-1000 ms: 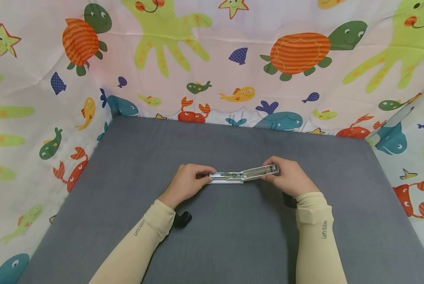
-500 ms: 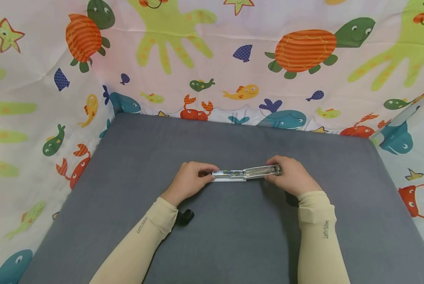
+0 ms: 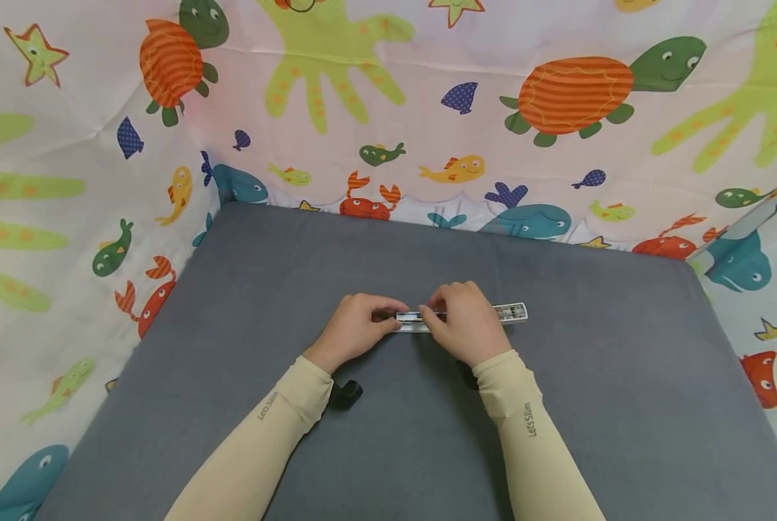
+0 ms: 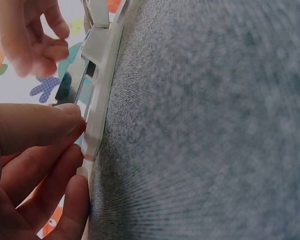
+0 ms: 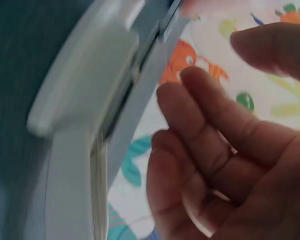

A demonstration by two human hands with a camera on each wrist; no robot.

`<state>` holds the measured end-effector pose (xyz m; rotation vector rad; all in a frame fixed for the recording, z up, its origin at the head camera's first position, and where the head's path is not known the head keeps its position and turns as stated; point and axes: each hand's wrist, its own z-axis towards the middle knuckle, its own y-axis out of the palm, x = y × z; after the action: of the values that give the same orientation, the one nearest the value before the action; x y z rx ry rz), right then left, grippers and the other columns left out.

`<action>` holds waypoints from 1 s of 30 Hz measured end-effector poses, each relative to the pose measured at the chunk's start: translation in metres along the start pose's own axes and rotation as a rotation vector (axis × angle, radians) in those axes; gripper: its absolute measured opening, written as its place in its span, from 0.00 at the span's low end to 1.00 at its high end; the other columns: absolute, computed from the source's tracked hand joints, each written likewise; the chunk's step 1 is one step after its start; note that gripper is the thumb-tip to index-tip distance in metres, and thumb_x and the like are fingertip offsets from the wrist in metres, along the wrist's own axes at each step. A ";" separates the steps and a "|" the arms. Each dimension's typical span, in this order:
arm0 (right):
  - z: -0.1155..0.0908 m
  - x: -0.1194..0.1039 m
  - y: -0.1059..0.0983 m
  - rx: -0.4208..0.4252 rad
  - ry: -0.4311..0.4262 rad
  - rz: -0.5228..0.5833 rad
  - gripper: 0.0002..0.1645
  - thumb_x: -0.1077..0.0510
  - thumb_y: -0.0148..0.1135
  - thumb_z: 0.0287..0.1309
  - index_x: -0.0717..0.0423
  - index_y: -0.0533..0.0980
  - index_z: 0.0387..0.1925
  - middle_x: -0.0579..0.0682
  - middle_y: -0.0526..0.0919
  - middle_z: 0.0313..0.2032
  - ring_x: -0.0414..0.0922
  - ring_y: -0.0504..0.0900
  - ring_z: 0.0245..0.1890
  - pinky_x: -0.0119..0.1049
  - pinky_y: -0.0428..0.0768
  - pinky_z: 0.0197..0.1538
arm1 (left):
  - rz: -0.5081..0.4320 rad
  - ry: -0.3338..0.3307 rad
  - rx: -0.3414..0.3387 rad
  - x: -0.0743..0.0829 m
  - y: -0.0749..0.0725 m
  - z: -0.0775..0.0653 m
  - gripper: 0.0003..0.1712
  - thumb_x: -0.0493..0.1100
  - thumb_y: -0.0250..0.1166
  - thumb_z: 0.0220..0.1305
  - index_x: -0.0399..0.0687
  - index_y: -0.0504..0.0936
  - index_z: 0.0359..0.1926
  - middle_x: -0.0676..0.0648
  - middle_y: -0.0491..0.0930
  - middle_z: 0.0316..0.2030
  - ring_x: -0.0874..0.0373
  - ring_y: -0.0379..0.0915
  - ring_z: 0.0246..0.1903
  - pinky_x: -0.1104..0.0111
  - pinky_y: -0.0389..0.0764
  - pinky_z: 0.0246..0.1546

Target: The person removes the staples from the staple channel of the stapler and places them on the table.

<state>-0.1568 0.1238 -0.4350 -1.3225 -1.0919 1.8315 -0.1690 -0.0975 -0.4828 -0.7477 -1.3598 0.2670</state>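
Observation:
A white stapler [image 3: 514,312] lies unfolded on the grey table, its top arm swung out to the right and its metal tray showing. My left hand [image 3: 356,325] pinches the stapler's left end between thumb and fingers; in the left wrist view the thumb lies by the metal tray, close to the stapler base [image 4: 97,105]. Over the middle of the stapler hovers my right hand [image 3: 469,325], hiding part of it. In the right wrist view its loosely bent fingers [image 5: 190,115] are apart from the stapler body [image 5: 90,75] and hold nothing.
The grey cloth-covered table [image 3: 362,449] stretches around both hands. A curtain [image 3: 421,94] printed with sea animals rises along the back and sides of the table. A black wrist-camera piece [image 3: 347,394] sticks out beside the left wrist.
My right hand has let go of the stapler's top arm and moved left over the middle. The top arm now lies out flatter. My left hand stays at the left end.

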 end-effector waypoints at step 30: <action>-0.002 -0.031 0.026 0.082 0.177 0.000 0.20 0.52 0.72 0.66 0.53 0.88 0.18 0.55 0.86 0.25 0.61 0.83 0.37 0.54 0.81 0.49 | 0.013 0.035 -0.003 -0.002 0.000 0.000 0.15 0.42 0.75 0.71 0.60 0.93 0.56 0.53 0.93 0.50 0.60 0.88 0.46 0.58 0.88 0.53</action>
<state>-0.1463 0.0864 -0.4450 -1.4058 -0.9146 1.7040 -0.1698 -0.0991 -0.4845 -0.7609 -1.3229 0.2605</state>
